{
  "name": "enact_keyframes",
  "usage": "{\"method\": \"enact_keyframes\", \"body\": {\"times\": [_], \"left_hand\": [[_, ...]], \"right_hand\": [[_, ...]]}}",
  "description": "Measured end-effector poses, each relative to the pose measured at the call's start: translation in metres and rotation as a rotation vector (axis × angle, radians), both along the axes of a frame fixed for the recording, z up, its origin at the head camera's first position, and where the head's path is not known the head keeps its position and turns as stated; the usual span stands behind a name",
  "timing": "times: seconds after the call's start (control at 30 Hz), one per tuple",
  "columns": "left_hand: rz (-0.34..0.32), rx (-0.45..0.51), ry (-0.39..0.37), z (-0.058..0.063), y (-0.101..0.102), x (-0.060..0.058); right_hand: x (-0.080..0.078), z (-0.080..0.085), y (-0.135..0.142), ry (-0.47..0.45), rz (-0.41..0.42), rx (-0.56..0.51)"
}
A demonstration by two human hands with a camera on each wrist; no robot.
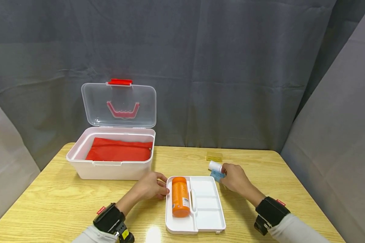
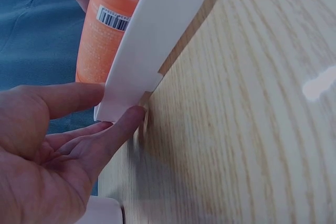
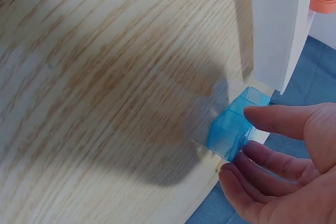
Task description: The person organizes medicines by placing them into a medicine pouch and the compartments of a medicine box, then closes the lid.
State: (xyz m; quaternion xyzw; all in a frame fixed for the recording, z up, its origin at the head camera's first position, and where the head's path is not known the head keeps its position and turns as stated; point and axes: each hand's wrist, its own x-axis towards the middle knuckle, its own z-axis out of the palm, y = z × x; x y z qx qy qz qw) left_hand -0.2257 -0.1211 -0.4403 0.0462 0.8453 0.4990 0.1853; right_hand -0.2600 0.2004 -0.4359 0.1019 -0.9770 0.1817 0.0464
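A white divided tray [image 1: 208, 221] lies on the table with an orange bottle [image 1: 180, 197] on its side in the left compartment. My left hand [image 1: 152, 185] holds the tray's left edge, thumb at the rim and a fingertip low on the wall, as the left wrist view shows. To the right of the tray, my right hand [image 1: 235, 179] pinches a translucent blue pill case [image 3: 231, 127] between thumb and fingers, low over the table. Close by the right fingertips lies a small white bottle [image 1: 214, 166], partly hidden by the hand.
At the back left stands a white box [image 1: 109, 170] with its clear lid [image 1: 118, 92] raised and a red zip pouch [image 1: 120, 151] inside. A small yellow translucent case [image 1: 214, 156] lies behind the white bottle. Grey curtains [image 1: 200, 74] border the table.
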Motion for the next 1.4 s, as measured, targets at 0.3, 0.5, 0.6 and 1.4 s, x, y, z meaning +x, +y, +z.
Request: {"method": "enact_keyframes", "body": {"times": [0.3, 0.5, 0.6, 1.4], "left_hand": [[-0.002, -0.003, -0.001, 0.0, 0.0, 0.0], [0.001, 0.0, -0.005, 0.0, 0.0, 0.0], [0.001, 0.005, -0.005, 0.0, 0.0, 0.0], [0.004, 0.012, -0.015, 0.002, 0.0, 0.0]], "right_hand": [[0.001, 0.001, -0.001, -0.045, -0.008, -0.002], [0.002, 0.001, -0.001, -0.052, -0.012, -0.005], [0.002, 0.002, 0.0, -0.06, -0.012, -0.009], [0.008, 0.026, 0.002, -0.109, 0.01, -0.056]]}}
